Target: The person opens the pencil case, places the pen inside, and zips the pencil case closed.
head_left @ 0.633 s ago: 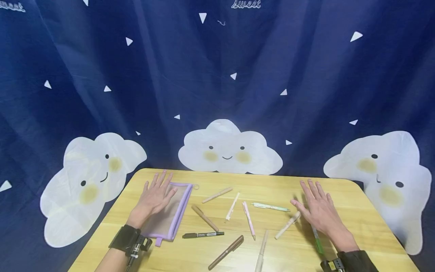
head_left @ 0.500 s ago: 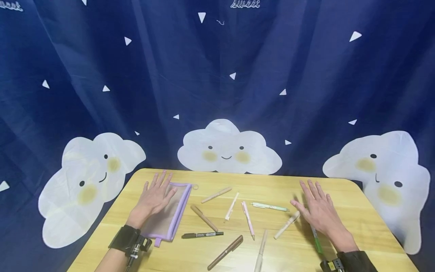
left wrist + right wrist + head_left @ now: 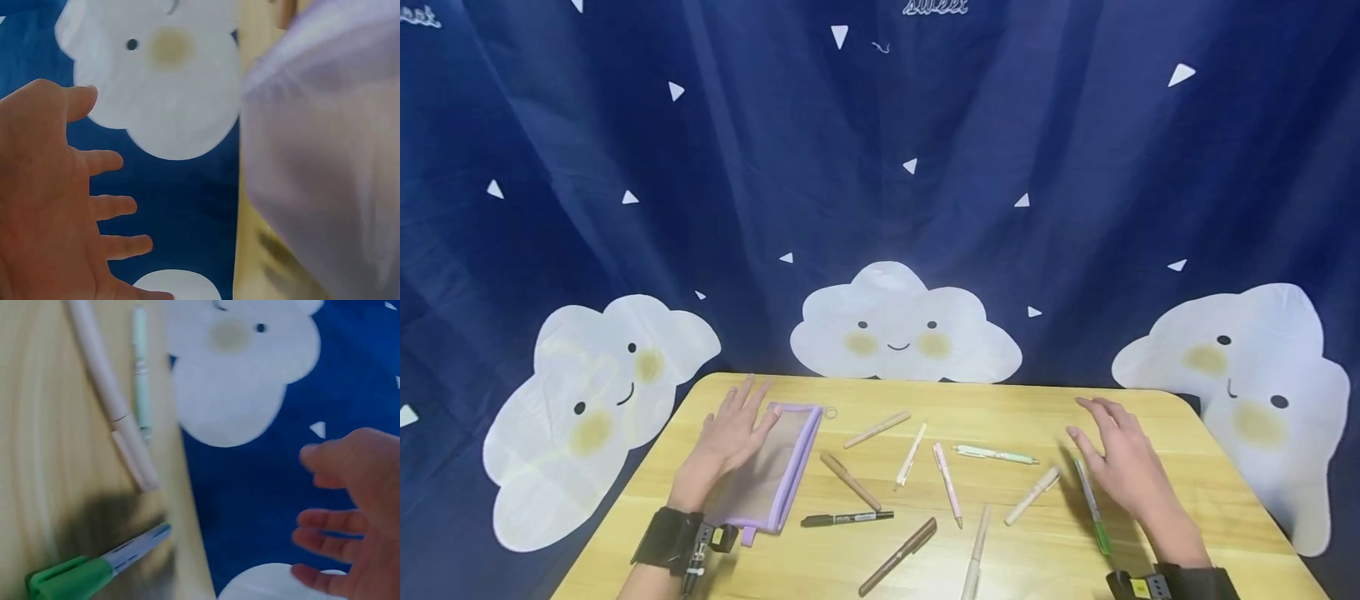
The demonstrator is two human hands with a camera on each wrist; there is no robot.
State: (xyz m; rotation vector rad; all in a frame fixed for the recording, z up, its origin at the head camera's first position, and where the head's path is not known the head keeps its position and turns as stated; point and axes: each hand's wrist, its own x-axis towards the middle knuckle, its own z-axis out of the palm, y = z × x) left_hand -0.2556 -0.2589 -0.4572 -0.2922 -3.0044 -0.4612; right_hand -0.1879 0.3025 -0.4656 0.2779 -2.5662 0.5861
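My left hand [image 3: 724, 440] hovers with fingers spread over the left edge of a purple-trimmed mesh zip pouch [image 3: 766, 487]. In the left wrist view its palm faces the camera and holds nothing, with the sheer pouch [image 3: 319, 144] to one side. My right hand [image 3: 1129, 463] is raised at the right of the table, fingers loosely bent, nothing in them. Just left of it lies a pen with a green cap [image 3: 1101, 536]; its cap [image 3: 78, 581] shows large in the right wrist view. A beige pen [image 3: 1033, 496] lies further left.
Several pens lie scattered on the wooden table [image 3: 1210, 500], among them a black marker [image 3: 847, 518], a dark brown pen [image 3: 898, 557], a pink pen [image 3: 947, 483] and a mint green pen [image 3: 996, 454]. A blue curtain [image 3: 880, 208] with white clouds hangs behind the far edge.
My right hand has shifted right and its fingers have bent, uncovering more of the green-capped pen. My left hand has moved slightly left, showing more of the pouch.
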